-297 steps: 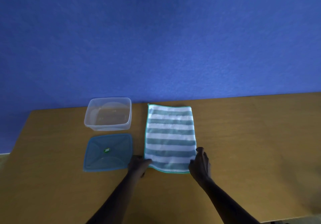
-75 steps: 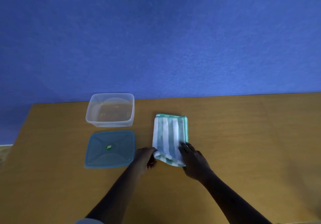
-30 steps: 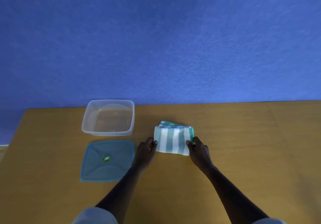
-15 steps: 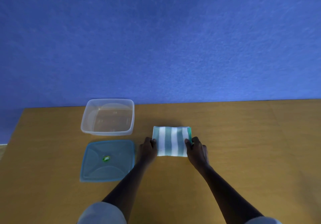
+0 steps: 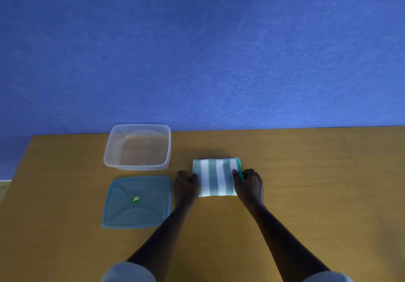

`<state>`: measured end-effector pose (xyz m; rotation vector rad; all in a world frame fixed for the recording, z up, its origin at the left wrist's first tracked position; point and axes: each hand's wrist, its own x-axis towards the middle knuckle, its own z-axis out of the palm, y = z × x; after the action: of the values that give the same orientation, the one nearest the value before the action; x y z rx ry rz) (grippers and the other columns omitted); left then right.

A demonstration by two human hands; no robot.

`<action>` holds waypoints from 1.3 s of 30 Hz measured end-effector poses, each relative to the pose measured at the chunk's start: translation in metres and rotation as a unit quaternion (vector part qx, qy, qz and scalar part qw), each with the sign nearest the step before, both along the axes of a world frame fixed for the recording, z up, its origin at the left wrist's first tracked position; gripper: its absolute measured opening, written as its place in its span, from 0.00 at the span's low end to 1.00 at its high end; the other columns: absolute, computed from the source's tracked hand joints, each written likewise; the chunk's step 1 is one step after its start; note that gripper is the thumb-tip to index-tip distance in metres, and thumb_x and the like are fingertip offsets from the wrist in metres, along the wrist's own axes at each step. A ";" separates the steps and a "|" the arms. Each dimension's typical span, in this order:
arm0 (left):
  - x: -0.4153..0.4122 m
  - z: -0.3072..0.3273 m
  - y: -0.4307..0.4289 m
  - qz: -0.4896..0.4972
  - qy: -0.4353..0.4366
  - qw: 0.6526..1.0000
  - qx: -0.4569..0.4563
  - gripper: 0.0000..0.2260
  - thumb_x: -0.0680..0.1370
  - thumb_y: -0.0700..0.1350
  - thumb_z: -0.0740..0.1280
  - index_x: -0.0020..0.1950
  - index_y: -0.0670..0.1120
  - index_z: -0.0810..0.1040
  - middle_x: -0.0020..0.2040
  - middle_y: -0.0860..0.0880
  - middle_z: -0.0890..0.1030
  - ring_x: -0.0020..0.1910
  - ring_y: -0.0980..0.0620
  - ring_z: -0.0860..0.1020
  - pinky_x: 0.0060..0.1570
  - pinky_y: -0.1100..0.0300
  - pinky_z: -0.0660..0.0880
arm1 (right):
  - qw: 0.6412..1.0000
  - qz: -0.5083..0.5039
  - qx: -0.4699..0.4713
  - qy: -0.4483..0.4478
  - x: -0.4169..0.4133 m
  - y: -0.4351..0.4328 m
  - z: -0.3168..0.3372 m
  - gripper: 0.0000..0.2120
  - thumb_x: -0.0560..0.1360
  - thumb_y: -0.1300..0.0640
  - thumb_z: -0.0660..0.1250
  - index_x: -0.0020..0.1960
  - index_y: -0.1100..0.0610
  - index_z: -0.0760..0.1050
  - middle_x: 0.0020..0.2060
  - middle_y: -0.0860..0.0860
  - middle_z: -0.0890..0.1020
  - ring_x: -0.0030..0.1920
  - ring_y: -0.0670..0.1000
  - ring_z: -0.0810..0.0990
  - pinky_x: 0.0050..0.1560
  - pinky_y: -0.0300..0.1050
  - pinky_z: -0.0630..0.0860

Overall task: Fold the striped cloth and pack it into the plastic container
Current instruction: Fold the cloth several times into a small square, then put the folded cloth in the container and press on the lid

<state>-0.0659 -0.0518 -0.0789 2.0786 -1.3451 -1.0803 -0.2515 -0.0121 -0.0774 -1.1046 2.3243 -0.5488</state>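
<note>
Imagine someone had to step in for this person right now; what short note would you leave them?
Left hand: resting against the left edge of the striped cloth, grip unclear.
Right hand: at the cloth's right edge, fingers over the green hem; a firm pinch cannot be confirmed.
Cloth: folded into a compact rectangle, flat on the table, right of the plastic container.
Container: open, nothing in it; its blue lid lies in front of it.
Done: folding looks finished.
Left: lift the cloth and place it into the container.
</note>
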 end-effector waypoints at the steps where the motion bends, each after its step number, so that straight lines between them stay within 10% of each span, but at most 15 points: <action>1: -0.002 0.001 -0.001 0.000 0.001 1.000 0.014 0.14 0.78 0.49 0.67 0.52 0.38 0.76 0.48 0.38 0.83 0.52 0.38 0.80 0.50 0.49 0.76 | 1.000 -0.003 0.001 -0.018 0.001 0.000 0.000 0.24 0.78 0.38 0.62 0.56 0.59 0.75 0.46 0.54 0.80 0.41 0.52 0.80 0.30 0.41 0.70; 8: 0.001 0.004 -0.013 0.040 0.130 0.977 0.161 0.21 0.76 0.58 0.70 0.54 0.40 0.83 0.48 0.45 0.83 0.49 0.43 0.81 0.49 0.54 0.76 | 0.986 -0.057 0.019 -0.157 0.003 -0.002 -0.004 0.20 0.75 0.42 0.69 0.52 0.59 0.81 0.42 0.54 0.84 0.42 0.55 0.81 0.35 0.43 0.71; 13: 0.010 0.022 -0.020 0.101 0.310 0.930 0.171 0.26 0.66 0.58 0.76 0.56 0.42 0.82 0.50 0.45 0.84 0.49 0.43 0.81 0.52 0.51 0.76 | 0.896 -0.134 -0.064 -0.419 0.005 -0.002 0.030 0.11 0.72 0.52 0.75 0.48 0.59 0.83 0.42 0.54 0.86 0.41 0.53 0.83 0.37 0.47 0.79; 18: 0.047 0.031 -0.037 -0.018 0.406 0.911 0.063 0.27 0.73 0.34 0.69 0.72 0.40 0.73 0.68 0.40 0.76 0.68 0.40 0.76 0.67 0.43 0.73 | 0.802 -0.090 -0.099 -0.583 0.004 -0.019 0.075 0.15 0.74 0.57 0.74 0.57 0.63 0.80 0.51 0.59 0.85 0.51 0.57 0.84 0.46 0.54 0.79; 23: 0.062 0.074 -0.052 0.036 0.413 0.906 0.081 0.28 0.62 0.73 0.73 0.54 0.56 0.83 0.52 0.57 0.86 0.53 0.55 0.83 0.52 0.53 0.80 | 0.783 -0.093 -0.125 -0.603 0.024 -0.038 0.103 0.11 0.73 0.58 0.74 0.53 0.55 0.77 0.51 0.58 0.84 0.51 0.57 0.84 0.41 0.52 0.76; 28: 0.096 0.085 -0.053 0.070 0.392 0.917 -0.021 0.18 0.70 0.62 0.73 0.52 0.52 0.86 0.53 0.49 0.87 0.54 0.47 0.83 0.54 0.48 0.79 | 0.803 -0.109 -0.134 -0.570 0.064 -0.049 0.105 0.11 0.73 0.57 0.75 0.51 0.54 0.75 0.48 0.56 0.85 0.48 0.56 0.84 0.37 0.48 0.76; 35: 0.154 0.097 -0.074 0.108 0.272 0.950 -0.110 0.04 0.76 0.51 0.71 0.49 0.59 0.79 0.43 0.56 0.79 0.38 0.56 0.75 0.30 0.64 0.70 | 0.832 -0.075 -0.144 -0.530 0.121 -0.074 0.105 0.12 0.79 0.64 0.66 0.41 0.54 0.65 0.42 0.59 0.71 0.46 0.56 0.69 0.38 0.50 0.64; 39: 0.186 0.111 -0.089 0.060 0.304 0.945 -0.107 0.02 0.76 0.49 0.66 0.47 0.55 0.77 0.44 0.45 0.73 0.42 0.48 0.69 0.41 0.52 0.65 | 0.838 -0.025 -0.152 -0.524 0.148 -0.092 0.110 0.08 0.78 0.69 0.60 0.45 0.58 0.70 0.41 0.58 0.71 0.45 0.56 0.67 0.43 0.52 0.63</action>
<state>0.1201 -0.1405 0.0316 1.4690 -0.9593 -1.3115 -0.1034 -0.1043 0.0330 -0.5844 1.3096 -1.2039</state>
